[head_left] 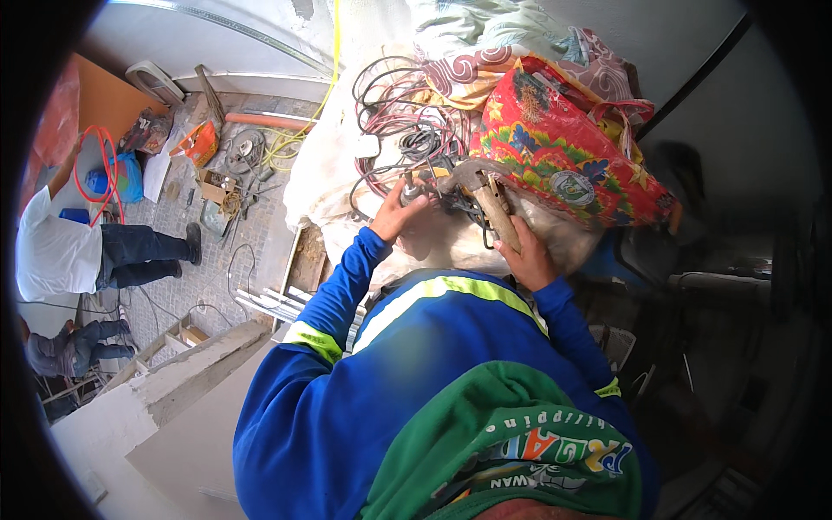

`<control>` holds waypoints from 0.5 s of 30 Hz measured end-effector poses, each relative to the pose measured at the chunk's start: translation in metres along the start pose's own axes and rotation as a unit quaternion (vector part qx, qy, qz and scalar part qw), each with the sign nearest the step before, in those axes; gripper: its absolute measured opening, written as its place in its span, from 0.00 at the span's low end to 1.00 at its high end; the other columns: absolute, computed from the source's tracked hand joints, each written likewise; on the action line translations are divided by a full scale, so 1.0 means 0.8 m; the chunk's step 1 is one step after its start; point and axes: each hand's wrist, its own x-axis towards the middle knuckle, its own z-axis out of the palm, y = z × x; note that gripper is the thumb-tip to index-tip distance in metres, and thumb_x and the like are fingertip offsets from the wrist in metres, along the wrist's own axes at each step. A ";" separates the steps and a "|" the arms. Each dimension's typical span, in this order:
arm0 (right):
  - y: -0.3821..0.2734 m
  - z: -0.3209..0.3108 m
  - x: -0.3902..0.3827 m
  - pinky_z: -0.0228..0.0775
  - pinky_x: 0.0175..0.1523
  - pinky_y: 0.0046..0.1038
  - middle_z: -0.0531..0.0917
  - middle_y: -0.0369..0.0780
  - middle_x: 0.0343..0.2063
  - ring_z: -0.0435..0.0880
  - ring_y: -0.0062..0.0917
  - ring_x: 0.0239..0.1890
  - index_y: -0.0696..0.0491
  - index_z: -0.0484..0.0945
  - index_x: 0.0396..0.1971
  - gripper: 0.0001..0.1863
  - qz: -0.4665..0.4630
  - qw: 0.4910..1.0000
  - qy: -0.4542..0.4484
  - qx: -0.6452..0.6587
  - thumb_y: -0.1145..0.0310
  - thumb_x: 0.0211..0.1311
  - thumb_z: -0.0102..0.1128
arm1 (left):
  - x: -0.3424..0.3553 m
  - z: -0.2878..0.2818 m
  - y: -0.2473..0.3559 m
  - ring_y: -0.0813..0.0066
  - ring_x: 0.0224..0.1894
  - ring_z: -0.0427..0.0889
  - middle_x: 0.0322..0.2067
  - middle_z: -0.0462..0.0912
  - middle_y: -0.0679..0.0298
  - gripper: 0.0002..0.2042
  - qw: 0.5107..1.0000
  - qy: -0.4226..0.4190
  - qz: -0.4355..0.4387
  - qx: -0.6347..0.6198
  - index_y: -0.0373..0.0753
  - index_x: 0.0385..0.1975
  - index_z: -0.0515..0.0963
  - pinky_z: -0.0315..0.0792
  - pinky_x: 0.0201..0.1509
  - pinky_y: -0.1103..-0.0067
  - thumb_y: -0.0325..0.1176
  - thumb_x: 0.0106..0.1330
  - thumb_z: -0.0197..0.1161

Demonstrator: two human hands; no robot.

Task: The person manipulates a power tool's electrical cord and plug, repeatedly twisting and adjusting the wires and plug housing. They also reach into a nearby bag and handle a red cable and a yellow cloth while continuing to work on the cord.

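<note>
My right hand [527, 256] is closed around the lower end of a hammer's wooden handle [494, 215]. The worn metal hammer head [465, 175] points away from me, over a pile of tools and cords. To its left, my left hand [399, 212] is closed with its fingers around a small dark metal piece [410, 188], whose exact kind I cannot make out. Both hands are above a pale cloth cover [442, 243]. Just beyond them lie tangled red and black cables [407, 113], and a white plug-like block [367, 146] rests among these.
A red flowered bag [555, 130] bulges at the right, against patterned fabric [494, 65]. A yellow hose [334, 52] hangs at the back. On the floor at left, a person in a white shirt [61, 247] holds an orange coil [106, 173]; another person [74, 347] crouches nearby.
</note>
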 end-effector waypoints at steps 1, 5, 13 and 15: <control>-0.001 0.001 0.000 0.73 0.45 0.41 0.81 0.55 0.39 0.81 0.51 0.43 0.58 0.70 0.53 0.24 -0.001 1.000 0.005 -0.007 0.66 0.59 0.64 | 0.004 -0.005 0.001 0.80 0.39 0.74 0.38 0.77 0.69 0.20 1.000 -0.020 0.001 0.013 0.38 0.55 0.70 0.70 0.44 0.80 0.37 0.66 0.66; -0.003 0.007 -0.002 0.72 0.46 0.41 0.81 0.55 0.40 0.81 0.51 0.44 0.58 0.70 0.53 0.24 0.018 1.000 -0.008 -0.007 0.66 0.58 0.64 | 0.016 -0.024 -0.003 0.79 0.40 0.76 0.40 0.77 0.68 0.27 0.996 -0.087 0.003 -0.001 0.37 0.61 0.66 0.72 0.46 0.78 0.38 0.65 0.66; 0.008 0.031 -0.014 0.72 0.47 0.42 0.81 0.55 0.42 0.79 0.53 0.46 0.57 0.70 0.53 0.24 0.049 0.998 -0.026 -0.018 0.68 0.57 0.65 | 0.032 -0.054 -0.046 0.78 0.42 0.78 0.43 0.78 0.67 0.33 0.991 -0.107 -0.054 -0.064 0.36 0.66 0.63 0.74 0.49 0.79 0.40 0.64 0.68; 0.010 0.038 -0.018 0.72 0.47 0.42 0.81 0.56 0.42 0.79 0.54 0.46 0.58 0.70 0.54 0.24 0.060 0.997 -0.041 -0.008 0.69 0.57 0.64 | 0.032 -0.057 -0.048 0.79 0.42 0.78 0.42 0.79 0.67 0.32 0.989 -0.108 -0.067 -0.080 0.37 0.66 0.63 0.74 0.48 0.79 0.40 0.65 0.66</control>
